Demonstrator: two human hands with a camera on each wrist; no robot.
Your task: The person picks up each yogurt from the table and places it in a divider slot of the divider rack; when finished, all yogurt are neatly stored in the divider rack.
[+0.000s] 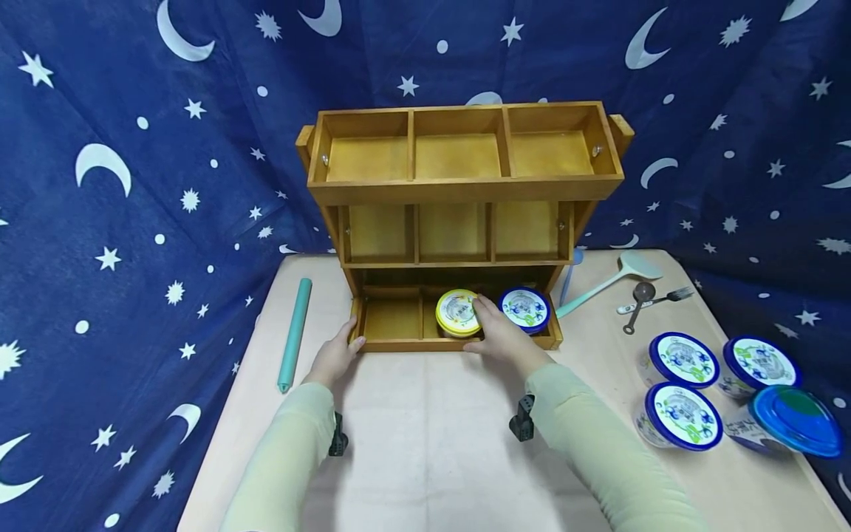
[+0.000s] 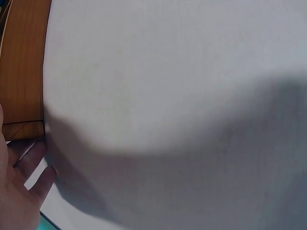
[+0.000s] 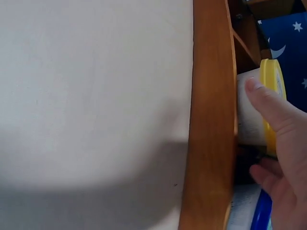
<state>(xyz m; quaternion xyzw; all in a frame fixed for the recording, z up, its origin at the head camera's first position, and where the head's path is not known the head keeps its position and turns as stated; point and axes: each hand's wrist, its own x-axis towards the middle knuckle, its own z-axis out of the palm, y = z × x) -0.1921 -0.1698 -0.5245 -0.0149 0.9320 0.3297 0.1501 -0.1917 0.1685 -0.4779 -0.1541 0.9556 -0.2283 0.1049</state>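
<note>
A tub with a yellow lid (image 1: 458, 312) sits in the middle compartment of the bottom tier of a wooden tiered box (image 1: 465, 191). My right hand (image 1: 501, 336) holds this tub from its right side, the thumb on its pale wall in the right wrist view and the other fingers partly hidden. Beside it, in the right compartment, stands a blue-lidded tub (image 1: 525, 309). My left hand (image 1: 335, 356) grips the bottom tier's front left corner, fingers along the side. In the left wrist view, fingertips (image 2: 36, 152) meet the wooden end.
Several blue-lidded tubs (image 1: 683, 416) stand at the table's right. Behind them lie a fork (image 1: 677, 295), a dark measuring spoon (image 1: 642, 294) and a pale green spatula (image 1: 608, 282). A teal roll (image 1: 295, 336) lies at left. A star-patterned cloth (image 1: 166, 148) hangs behind.
</note>
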